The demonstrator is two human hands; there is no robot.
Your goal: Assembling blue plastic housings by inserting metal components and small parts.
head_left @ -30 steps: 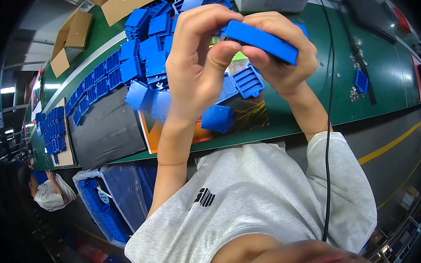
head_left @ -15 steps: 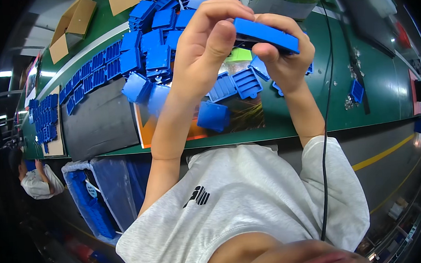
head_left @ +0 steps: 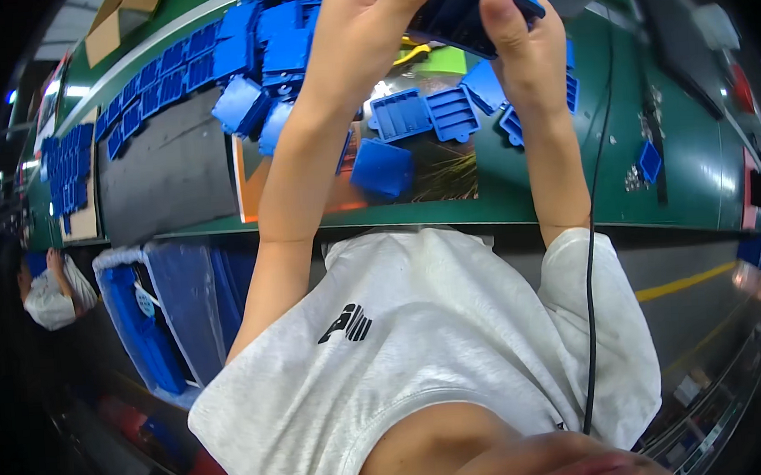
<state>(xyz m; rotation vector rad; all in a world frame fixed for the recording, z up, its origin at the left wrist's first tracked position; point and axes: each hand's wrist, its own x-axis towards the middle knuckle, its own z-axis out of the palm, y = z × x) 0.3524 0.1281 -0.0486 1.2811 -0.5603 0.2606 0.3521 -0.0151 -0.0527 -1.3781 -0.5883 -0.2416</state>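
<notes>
Both hands hold one blue plastic battery case [head_left: 458,13] up over the bench at the top edge of the view. My left hand [head_left: 363,25] grips its left end, with the thumb along the side and the upper fingers cut off by the frame. At the right end, my right hand [head_left: 526,50] is wrapped around it, thumb on the near face. Dark slots show inside the tilted case. Below the hands lie open blue cases with ribbed compartments [head_left: 453,115] and a plain blue case [head_left: 381,168] on a printed sheet.
Stacked blue cases [head_left: 286,52] and rows of them [head_left: 162,81] fill the left of the green bench [head_left: 517,190], beside a black mat [head_left: 167,168]. A black cable [head_left: 599,172] hangs at the right. Another person [head_left: 57,292] is at far left.
The blue case has tilted, so its slotted inside now shows. Both hands sit higher in the picture, and the whole view has shifted slightly.
</notes>
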